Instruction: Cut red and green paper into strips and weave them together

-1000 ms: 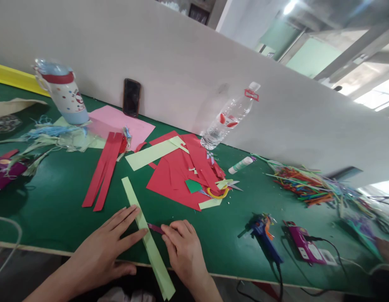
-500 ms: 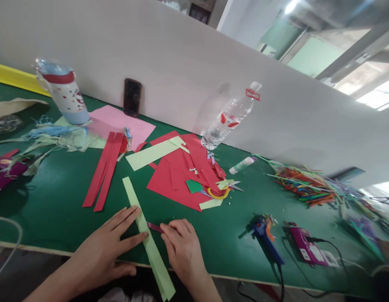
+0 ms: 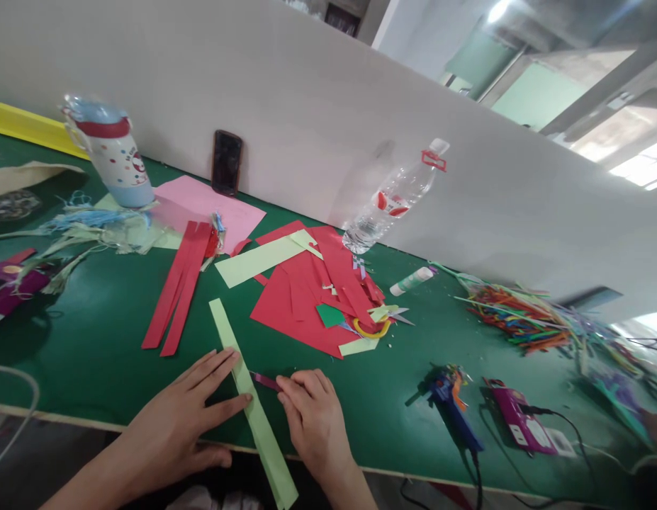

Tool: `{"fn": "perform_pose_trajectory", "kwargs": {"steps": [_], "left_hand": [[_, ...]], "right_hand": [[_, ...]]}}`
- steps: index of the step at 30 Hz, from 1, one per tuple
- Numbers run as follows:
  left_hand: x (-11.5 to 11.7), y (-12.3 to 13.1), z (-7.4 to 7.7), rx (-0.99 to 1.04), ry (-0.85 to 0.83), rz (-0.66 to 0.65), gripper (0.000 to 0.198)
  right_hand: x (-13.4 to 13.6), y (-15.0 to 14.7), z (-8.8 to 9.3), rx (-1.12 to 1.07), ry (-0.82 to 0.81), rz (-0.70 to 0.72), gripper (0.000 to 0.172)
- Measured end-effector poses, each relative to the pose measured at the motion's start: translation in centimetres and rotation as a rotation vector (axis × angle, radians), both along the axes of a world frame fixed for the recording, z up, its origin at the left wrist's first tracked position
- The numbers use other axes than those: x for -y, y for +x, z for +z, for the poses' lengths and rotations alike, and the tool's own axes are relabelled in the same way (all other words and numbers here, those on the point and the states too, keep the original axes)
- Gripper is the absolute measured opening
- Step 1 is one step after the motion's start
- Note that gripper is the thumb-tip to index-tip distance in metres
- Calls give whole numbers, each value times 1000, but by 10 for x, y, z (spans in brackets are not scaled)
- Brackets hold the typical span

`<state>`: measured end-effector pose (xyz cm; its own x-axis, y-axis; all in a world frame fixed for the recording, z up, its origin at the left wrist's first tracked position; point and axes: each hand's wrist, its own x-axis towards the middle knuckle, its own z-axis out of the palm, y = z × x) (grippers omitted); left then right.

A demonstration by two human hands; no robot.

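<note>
At the near edge of the green surface (image 3: 392, 397), we held the pale-green paper strip (image 3: 258, 419) flat under our left hand (image 3: 179, 401), fingers spread; the strip's lower end overhung the edge. Our right hand (image 3: 315, 418) pinched a slim purple tool (image 3: 265, 382), tip beside the strip. Red paper (image 3: 278, 304) lay beyond, yellow-handled scissors (image 3: 371, 335) at its right side.
</note>
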<state>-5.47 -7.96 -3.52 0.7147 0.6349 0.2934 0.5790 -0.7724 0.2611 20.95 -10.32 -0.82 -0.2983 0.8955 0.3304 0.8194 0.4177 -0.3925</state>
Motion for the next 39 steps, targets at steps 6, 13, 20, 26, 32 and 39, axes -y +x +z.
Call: {"fn": "perform_pose_trajectory", "kwargs": {"steps": [6, 13, 20, 26, 32, 39], "left_hand": [[-1, 1, 2, -31, 33, -11, 77], [0, 1, 1, -64, 42, -5, 80], [-2, 4, 11, -96, 12, -20, 89], [-2, 1, 10, -104, 53, -5, 81], [-4, -3, 4, -125, 65, -19, 84], [-3, -5, 5, -128, 62, -32, 83]], "right_hand": [[-3, -5, 0, -9, 25, 20, 22], [-7, -4, -3, 9, 38, -8, 22], [0, 0, 3, -13, -16, 24, 22], [9, 6, 2, -36, -31, 29, 22], [9, 5, -1, -31, -12, 32, 21], [5, 0, 0, -19, 20, 37, 20]]}}
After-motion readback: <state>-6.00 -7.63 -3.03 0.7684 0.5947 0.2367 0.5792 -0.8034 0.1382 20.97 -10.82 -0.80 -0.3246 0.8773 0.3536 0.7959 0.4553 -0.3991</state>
